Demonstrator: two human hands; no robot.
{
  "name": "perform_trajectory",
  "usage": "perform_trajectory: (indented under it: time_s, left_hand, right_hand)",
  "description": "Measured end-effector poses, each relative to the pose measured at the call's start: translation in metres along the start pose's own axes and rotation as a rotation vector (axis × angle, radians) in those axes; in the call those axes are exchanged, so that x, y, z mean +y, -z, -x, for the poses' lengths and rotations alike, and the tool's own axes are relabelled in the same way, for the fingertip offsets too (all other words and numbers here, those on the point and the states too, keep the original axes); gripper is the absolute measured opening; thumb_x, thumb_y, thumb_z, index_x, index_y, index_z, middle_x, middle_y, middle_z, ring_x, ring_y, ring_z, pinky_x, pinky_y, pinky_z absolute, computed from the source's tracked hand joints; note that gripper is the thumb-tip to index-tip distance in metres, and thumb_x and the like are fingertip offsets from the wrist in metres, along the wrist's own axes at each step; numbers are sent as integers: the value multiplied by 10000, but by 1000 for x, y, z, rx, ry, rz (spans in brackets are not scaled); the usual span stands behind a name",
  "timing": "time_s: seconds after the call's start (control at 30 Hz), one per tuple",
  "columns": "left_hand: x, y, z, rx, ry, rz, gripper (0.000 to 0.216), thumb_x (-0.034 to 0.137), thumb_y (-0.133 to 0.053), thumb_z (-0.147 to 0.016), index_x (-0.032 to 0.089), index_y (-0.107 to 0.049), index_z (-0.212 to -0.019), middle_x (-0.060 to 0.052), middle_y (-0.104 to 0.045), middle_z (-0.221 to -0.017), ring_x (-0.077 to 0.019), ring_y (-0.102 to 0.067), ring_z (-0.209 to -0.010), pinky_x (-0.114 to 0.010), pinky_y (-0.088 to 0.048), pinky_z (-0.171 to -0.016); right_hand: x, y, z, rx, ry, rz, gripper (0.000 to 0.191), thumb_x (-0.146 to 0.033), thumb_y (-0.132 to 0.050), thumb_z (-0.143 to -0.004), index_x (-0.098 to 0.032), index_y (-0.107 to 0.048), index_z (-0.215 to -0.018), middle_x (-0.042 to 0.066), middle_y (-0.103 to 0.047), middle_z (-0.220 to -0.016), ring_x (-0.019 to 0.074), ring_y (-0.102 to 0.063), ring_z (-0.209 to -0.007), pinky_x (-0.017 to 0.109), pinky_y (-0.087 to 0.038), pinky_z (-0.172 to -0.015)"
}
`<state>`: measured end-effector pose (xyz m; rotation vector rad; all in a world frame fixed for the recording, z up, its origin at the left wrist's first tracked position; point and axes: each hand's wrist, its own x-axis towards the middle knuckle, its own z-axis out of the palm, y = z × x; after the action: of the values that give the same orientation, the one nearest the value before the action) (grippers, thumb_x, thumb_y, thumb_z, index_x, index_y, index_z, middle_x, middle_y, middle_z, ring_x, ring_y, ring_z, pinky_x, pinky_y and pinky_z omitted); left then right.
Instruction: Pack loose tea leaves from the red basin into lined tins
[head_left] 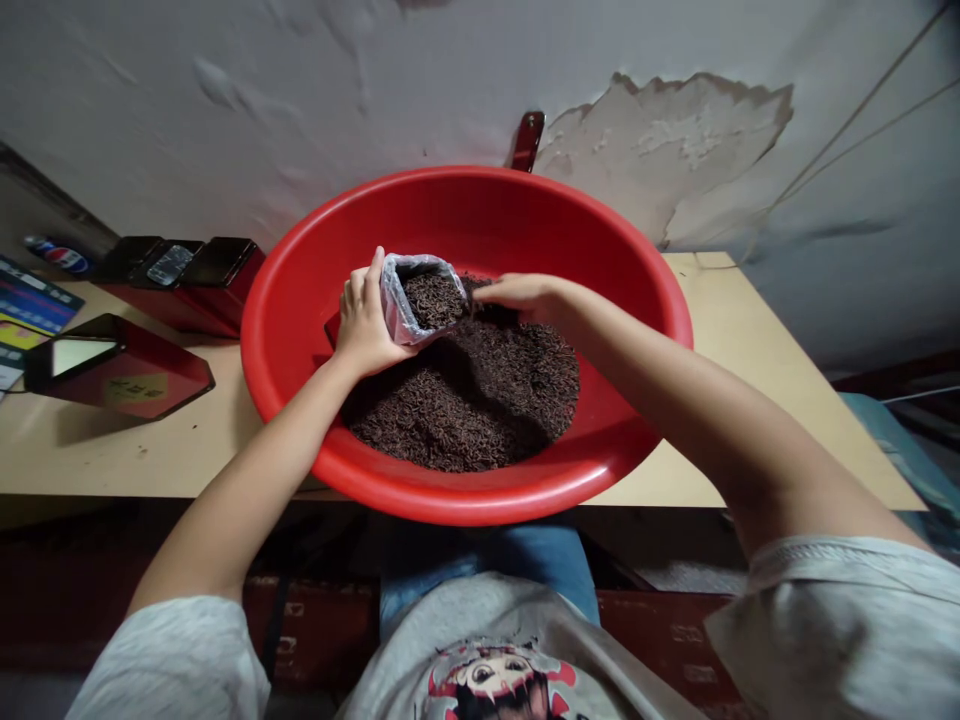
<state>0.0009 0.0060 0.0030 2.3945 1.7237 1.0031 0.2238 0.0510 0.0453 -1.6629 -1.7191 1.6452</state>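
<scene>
My left hand (pixel 365 320) is wrapped round a clear plastic bag (pixel 397 312) that lines a dark red tin, of which a corner (pixel 331 328) shows beside my wrist. The bag's mouth tilts to the right, with dark loose tea (pixel 435 300) inside. At that mouth is my right hand (pixel 521 293), palm down, fingers stretched toward the bag; tea lies against the fingertips, and its underside is hidden. Below both hands a heap of loose tea (pixel 457 415) covers the bottom of a large red plastic basin (pixel 465 505).
The basin stands on a pale wooden table (pixel 750 400) against a peeling wall. On the left, an open red tin (pixel 142 375) lies on its side near several dark red tins (pixel 187 285). Behind them are a Pepsi bottle (pixel 60 255) and a printed box (pixel 30 315).
</scene>
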Motion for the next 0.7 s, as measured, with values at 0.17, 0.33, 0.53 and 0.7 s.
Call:
perform_trajectory:
  time_s: [0.17, 0.33, 0.53, 0.7]
  left_hand:
    - [5, 0, 1, 0, 31, 17, 1268, 584, -808, -387, 223, -154, -1412, -156, -358, -1294, -380, -362, -1223, -518, -298, -1044]
    - [-1, -3, 0, 81, 69, 73, 1262, 667, -765, -384, 245, -161, -1408, -144, -358, -1283, -384, -360, -1232, -522, -306, -1030]
    - [-6, -3, -1, 121, 115, 111, 1309, 711, -750, -338, 304, -129, -1417, -121, -353, -1274, -398, -340, -1259, -550, -279, -1043]
    - [-5, -2, -1, 107, 64, 80, 1299, 627, -801, -360, 238, -142, -1411, -152, -342, -1270, -390, -339, -1252, -542, -262, -1063]
  right_hand:
    - [-55, -20, 8, 226, 190, 231, 156, -298, -599, -746, -144, -574, -745, 31, -587, -728, 148, -591, -721, 293, -501, -707]
    - [-80, -51, 17, 228, 301, 547, 193, -238, -608, -743, -92, -632, -867, 53, -601, -798, 196, -610, -845, 340, -485, -806]
    - [-85, -38, 32, 121, 493, 370, 245, -140, -528, -806, -121, -641, -1023, 20, -633, -926, 155, -593, -956, 300, -448, -867]
    - [-58, -14, 3, 340, 463, 351, 296, -104, -479, -802, -56, -621, -1057, 88, -647, -978, 153, -611, -903, 278, -461, -833]
